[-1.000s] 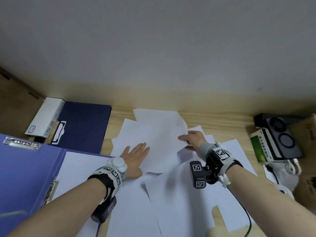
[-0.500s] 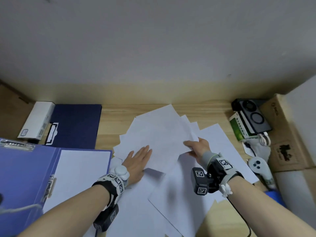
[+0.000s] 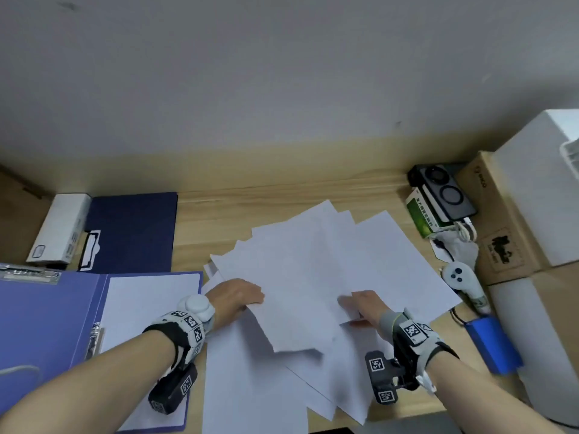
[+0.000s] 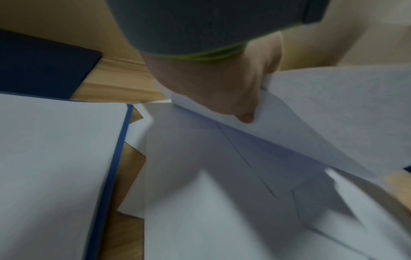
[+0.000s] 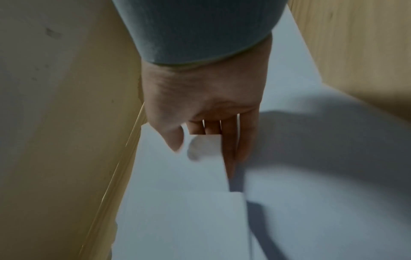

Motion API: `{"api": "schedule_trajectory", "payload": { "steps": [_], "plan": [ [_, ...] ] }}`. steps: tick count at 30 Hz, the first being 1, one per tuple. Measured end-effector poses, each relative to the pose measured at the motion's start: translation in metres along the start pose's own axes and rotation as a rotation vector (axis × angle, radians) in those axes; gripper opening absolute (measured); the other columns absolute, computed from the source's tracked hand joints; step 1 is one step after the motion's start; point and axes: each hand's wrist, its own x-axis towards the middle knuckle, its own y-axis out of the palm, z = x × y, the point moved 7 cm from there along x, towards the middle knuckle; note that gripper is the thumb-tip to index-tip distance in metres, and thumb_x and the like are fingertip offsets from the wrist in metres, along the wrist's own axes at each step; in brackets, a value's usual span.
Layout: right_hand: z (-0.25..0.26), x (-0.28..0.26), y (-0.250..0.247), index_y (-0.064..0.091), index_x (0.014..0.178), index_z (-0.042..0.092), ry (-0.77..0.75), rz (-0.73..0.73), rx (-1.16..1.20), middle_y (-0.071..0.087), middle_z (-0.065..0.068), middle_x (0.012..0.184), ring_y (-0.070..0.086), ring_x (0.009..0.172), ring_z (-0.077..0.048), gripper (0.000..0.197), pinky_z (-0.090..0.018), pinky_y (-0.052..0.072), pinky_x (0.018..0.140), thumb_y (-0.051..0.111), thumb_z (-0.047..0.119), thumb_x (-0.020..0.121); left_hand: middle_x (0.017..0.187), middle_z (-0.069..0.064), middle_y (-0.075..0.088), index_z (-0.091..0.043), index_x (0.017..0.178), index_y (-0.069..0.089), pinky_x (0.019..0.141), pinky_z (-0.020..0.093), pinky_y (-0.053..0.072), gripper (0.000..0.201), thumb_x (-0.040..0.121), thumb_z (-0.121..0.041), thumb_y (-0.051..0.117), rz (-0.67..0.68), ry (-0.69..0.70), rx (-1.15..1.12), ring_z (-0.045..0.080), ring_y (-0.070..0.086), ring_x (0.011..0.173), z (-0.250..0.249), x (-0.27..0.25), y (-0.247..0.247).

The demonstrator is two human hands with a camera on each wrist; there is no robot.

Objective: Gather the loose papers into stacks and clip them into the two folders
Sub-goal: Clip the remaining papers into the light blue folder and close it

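Note:
Several loose white papers [image 3: 316,270] lie fanned across the middle of the wooden desk. My left hand [image 3: 250,300] grips the left edge of the top bundle, with the thumb [image 4: 244,119] on top and the fingers hidden beneath the sheets. My right hand [image 3: 354,303] pinches the bundle's near right part; in the right wrist view its thumb and fingers [image 5: 231,146] close on a sheet corner [image 5: 204,146]. An open light-blue folder [image 3: 47,324] lies at the left with a paper stack [image 3: 150,308] inside. A dark navy folder [image 3: 134,230] lies closed behind it.
A white box [image 3: 59,230] sits at the back left. At the right are a dark device [image 3: 445,195], a green box [image 3: 423,219], a white controller [image 3: 463,280], a blue object [image 3: 492,346] and a cardboard box [image 3: 501,220]. The wall stands close behind the desk.
My left hand lay flat on the papers before; now its fingers are tucked under their edge. The right hand came nearer with the sheets, which now overlap more. The head view swung right.

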Motion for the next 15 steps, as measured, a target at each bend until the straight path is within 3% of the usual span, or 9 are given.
{"api": "schedule_trajectory", "payload": {
  "steps": [3,4,5,6,7,9,12,13,15],
  "plan": [
    [0.004,0.005,-0.005,0.059,0.078,0.015,-0.044,-0.064,0.046,0.055,-0.004,0.076,0.053,0.065,-0.021,0.032,-0.032,0.042,0.064,0.062,0.044,0.091,0.096,0.002,0.074,-0.018,0.098,0.060,0.077,0.032,0.058,0.061,0.049,0.017,0.067,0.035,0.240,0.108,0.021,0.066,0.097,-0.028,0.005,0.004],
    [0.010,0.005,-0.004,0.063,0.090,0.014,-0.101,-0.061,0.026,0.054,0.000,0.086,0.056,0.075,-0.020,0.027,-0.035,0.043,0.072,0.063,0.041,0.091,0.098,0.001,0.073,-0.017,0.093,0.064,0.082,0.033,0.057,0.054,0.051,0.016,0.067,0.049,0.277,0.149,0.021,0.061,0.103,-0.033,0.008,0.008],
    [0.015,0.003,0.000,0.063,0.107,0.010,-0.155,-0.056,0.001,0.053,0.001,0.098,0.057,0.090,-0.019,0.029,-0.038,0.045,0.084,0.065,0.035,0.092,0.102,-0.001,0.072,-0.017,0.090,0.066,0.087,0.036,0.055,0.049,0.053,0.015,0.066,0.081,0.265,0.187,0.020,0.057,0.107,-0.034,0.011,0.012],
    [0.018,0.003,0.005,0.060,0.113,0.005,-0.189,-0.054,-0.022,0.054,0.001,0.105,0.055,0.099,-0.018,0.033,-0.038,0.045,0.093,0.067,0.028,0.092,0.105,-0.002,0.071,-0.018,0.088,0.067,0.092,0.038,0.052,0.046,0.056,0.014,0.065,0.073,0.248,0.227,0.020,0.055,0.111,-0.033,0.015,0.015],
    [0.020,0.004,0.011,0.058,0.105,0.003,-0.219,-0.048,-0.043,0.060,0.000,0.106,0.058,0.101,-0.018,0.027,-0.036,0.048,0.094,0.069,0.023,0.090,0.108,-0.002,0.070,-0.019,0.088,0.066,0.097,0.040,0.047,0.045,0.057,0.013,0.063,0.069,0.218,0.259,0.021,0.054,0.113,-0.032,0.017,0.016],
    [0.021,0.009,0.020,0.067,0.104,0.004,-0.264,-0.037,-0.073,0.072,-0.008,0.103,0.069,0.097,-0.026,0.023,-0.041,0.056,0.089,0.071,0.020,0.087,0.110,0.000,0.071,-0.018,0.089,0.068,0.100,0.041,0.041,0.048,0.054,0.014,0.060,0.049,0.163,0.275,0.025,0.054,0.115,-0.027,0.022,0.019],
    [0.019,0.011,0.017,0.071,0.089,0.009,-0.288,-0.114,-0.100,0.072,-0.006,0.086,0.068,0.082,-0.025,0.013,-0.034,0.052,0.074,0.067,0.021,0.087,0.115,0.004,0.071,-0.019,0.097,0.070,0.088,0.047,0.055,0.065,0.040,0.012,0.074,0.126,-0.006,0.306,0.030,0.066,0.110,-0.016,0.024,0.020],
    [0.015,0.013,0.012,0.070,0.083,0.009,-0.276,-0.146,-0.101,0.070,-0.004,0.080,0.065,0.077,-0.023,0.014,-0.033,0.050,0.071,0.067,0.022,0.086,0.122,0.006,0.068,-0.020,0.106,0.069,0.089,0.052,0.054,0.069,0.043,0.008,0.078,0.167,-0.071,0.299,0.031,0.065,0.113,-0.012,0.023,0.021],
    [0.005,0.020,0.000,0.070,0.082,0.011,-0.227,-0.186,-0.103,0.070,-0.002,0.080,0.065,0.078,-0.024,0.021,-0.033,0.052,0.073,0.071,0.032,0.079,0.148,0.005,0.046,-0.019,0.132,0.057,0.111,0.054,0.033,0.063,0.072,-0.003,0.068,0.213,-0.175,0.257,0.029,0.043,0.137,-0.005,0.016,0.024]
  ]
}}
